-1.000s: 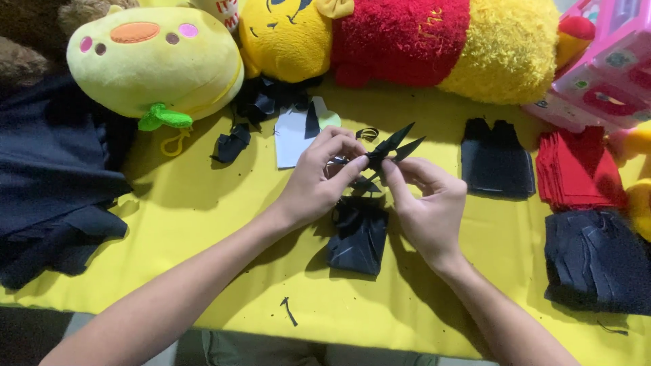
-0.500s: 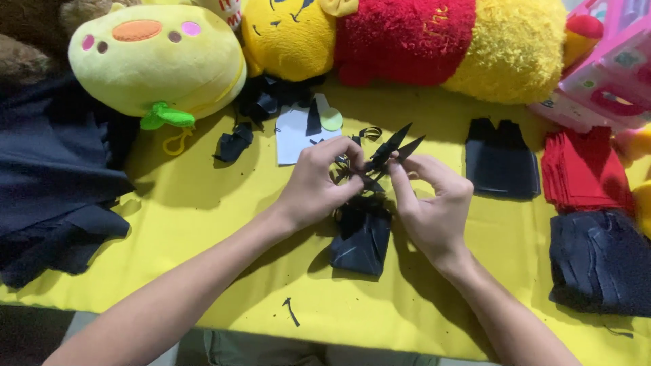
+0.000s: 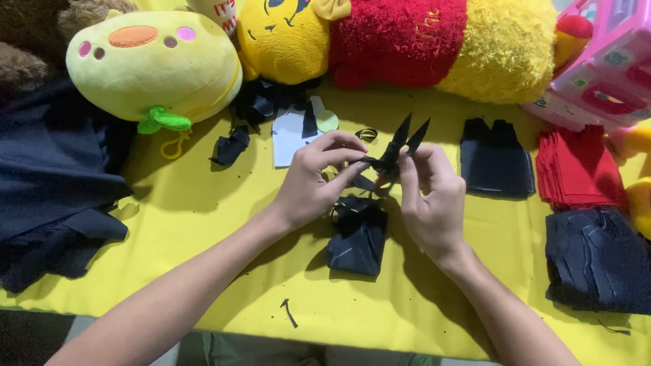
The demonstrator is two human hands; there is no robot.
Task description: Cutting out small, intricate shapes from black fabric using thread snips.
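My left hand (image 3: 317, 175) and my right hand (image 3: 428, 196) meet above the middle of the yellow table (image 3: 203, 203). Together they pinch a small black fabric piece whose two pointed tips (image 3: 405, 135) stick upward between the fingers. Just below the hands a small dark fabric piece (image 3: 356, 236) lies flat on the table. Which fingers of each hand grip the fabric is partly hidden.
Plush toys line the back: a yellow-green one (image 3: 152, 64) and a yellow and red one (image 3: 400, 41). Dark cloth (image 3: 47, 176) lies left. A dark cut piece (image 3: 496, 159), red squares (image 3: 576, 169) and a dark stack (image 3: 597, 261) lie right, near a pink box (image 3: 607, 61).
Both hands stay together on the black piece; its pointed tips have shifted slightly as the fingers work it. Nothing else has moved.
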